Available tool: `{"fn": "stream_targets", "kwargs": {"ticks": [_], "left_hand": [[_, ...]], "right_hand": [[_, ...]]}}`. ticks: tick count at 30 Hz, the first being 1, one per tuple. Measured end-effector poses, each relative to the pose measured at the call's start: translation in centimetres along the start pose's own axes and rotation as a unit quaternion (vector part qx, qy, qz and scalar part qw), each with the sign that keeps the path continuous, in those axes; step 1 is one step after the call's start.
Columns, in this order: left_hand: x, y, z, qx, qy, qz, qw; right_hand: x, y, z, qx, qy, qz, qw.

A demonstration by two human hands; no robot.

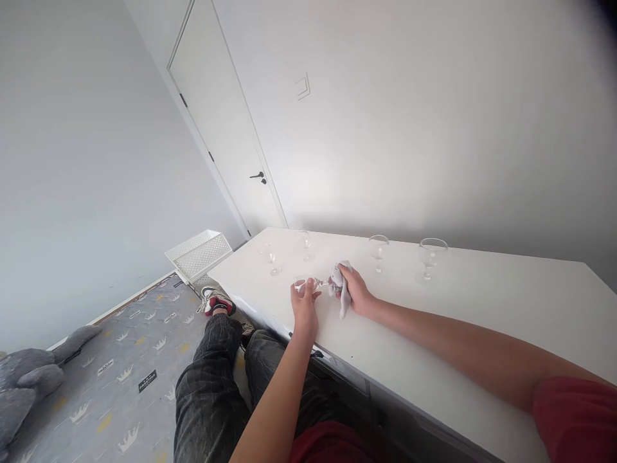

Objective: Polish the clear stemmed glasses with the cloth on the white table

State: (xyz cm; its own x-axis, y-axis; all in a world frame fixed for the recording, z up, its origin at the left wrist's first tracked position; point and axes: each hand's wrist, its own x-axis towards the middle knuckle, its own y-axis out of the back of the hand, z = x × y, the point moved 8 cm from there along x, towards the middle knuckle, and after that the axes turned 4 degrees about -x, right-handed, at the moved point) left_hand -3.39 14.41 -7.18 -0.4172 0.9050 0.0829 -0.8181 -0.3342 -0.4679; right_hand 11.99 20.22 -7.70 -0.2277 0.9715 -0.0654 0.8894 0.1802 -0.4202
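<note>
My left hand is closed around the bowl of a clear stemmed glass, which lies tipped sideways above the white tabletop. At the glass's foot end, my right hand grips a pale grey cloth bunched about the foot. The cloth hides most of the foot, and part of it hangs below my fingers. Beyond my hands stand more clear stemmed glasses: one at the left, another behind it, a third behind my right hand and a larger-looking one farther right.
A white perforated basket stands past the table's left end. My legs are beside the table's front edge, over a grey crown-patterned mat. A grey plush thing lies at far left. A wall and a door rise behind.
</note>
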Motion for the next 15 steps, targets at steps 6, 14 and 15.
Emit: {"fn": "stream_targets", "kwargs": {"ticks": [6,14,15], "left_hand": [[-0.8,-1.1,1.2,0.088,-0.033,-0.03,0.995],[-1.0,-2.0,0.8,0.08,-0.007,-0.077,0.994],[-0.9,-2.0,0.7,0.076,-0.007,-0.076,0.994]], "right_hand": [[-0.3,0.4,-0.5,-0.08,0.044,0.034,0.995],[0.5,1.6,-0.5,-0.113,0.028,0.062,0.991],[0.6,1.6,-0.6,-0.129,0.03,0.057,0.99]]}}
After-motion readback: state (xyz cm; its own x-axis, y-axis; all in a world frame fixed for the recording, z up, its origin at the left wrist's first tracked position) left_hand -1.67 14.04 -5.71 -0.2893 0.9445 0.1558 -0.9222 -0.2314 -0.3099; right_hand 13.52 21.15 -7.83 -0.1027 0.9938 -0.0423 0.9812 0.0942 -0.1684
